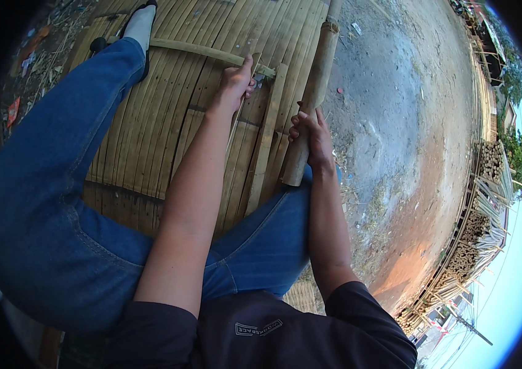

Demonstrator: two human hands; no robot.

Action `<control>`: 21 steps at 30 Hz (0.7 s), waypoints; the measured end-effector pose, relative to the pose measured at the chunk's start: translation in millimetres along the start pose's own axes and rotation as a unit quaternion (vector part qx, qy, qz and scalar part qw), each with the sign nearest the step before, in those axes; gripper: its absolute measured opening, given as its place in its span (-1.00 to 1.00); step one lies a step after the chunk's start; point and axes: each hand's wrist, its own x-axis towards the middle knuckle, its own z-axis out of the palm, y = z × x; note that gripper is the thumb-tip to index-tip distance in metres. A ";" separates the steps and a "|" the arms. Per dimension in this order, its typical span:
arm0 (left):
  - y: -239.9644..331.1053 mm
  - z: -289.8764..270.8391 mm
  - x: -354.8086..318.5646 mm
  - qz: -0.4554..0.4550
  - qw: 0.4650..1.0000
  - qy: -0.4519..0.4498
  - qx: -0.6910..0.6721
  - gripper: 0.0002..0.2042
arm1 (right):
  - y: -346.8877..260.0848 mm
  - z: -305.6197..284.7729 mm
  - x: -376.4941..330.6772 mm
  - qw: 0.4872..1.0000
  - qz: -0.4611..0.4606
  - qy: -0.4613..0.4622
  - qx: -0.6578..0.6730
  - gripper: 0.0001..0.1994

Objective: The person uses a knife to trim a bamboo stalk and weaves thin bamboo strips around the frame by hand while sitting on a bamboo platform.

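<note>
My left hand (236, 84) is closed, thumb up, around a thin bamboo strip (234, 132) that runs back toward my lap. Just beyond it, a flat bamboo slat (196, 49) lies crosswise, from beside my foot to a second, lengthwise slat (267, 138). Whether the left hand also touches the crosswise slat, I cannot tell. My right hand (314, 132) wraps round a thick bamboo pole (321, 64). The pole slants up and away past the platform's right edge, and its near cut end lies by my right thigh.
I sit on a bamboo slat platform (150, 123), legs apart, my left foot (140, 27) at its far left. Bare ground (390, 135) with scattered litter spreads right. Stacked bamboo poles (473, 237) stand beyond it. More litter (14, 111) lies left of the platform.
</note>
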 end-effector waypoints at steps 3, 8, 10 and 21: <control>-0.8 7.6 -10.0 0.019 0.998 0.040 0.037 -0.45 | -2.4 -1.5 -0.6 1.000 0.004 0.009 0.000 -0.53; 1.2 6.6 1.5 0.090 0.988 0.080 0.093 -0.45 | -3.1 4.9 -0.1 0.998 -0.015 0.016 -0.051 -0.59; 0.1 6.4 -0.2 0.079 0.992 0.066 0.078 -0.47 | -4.2 11.3 -7.5 0.996 -0.046 0.013 -0.078 -0.58; 4.3 -15.4 3.8 -0.005 0.999 -0.028 -0.045 -0.49 | -3.7 19.2 -6.3 0.987 -0.078 0.033 -0.134 -0.36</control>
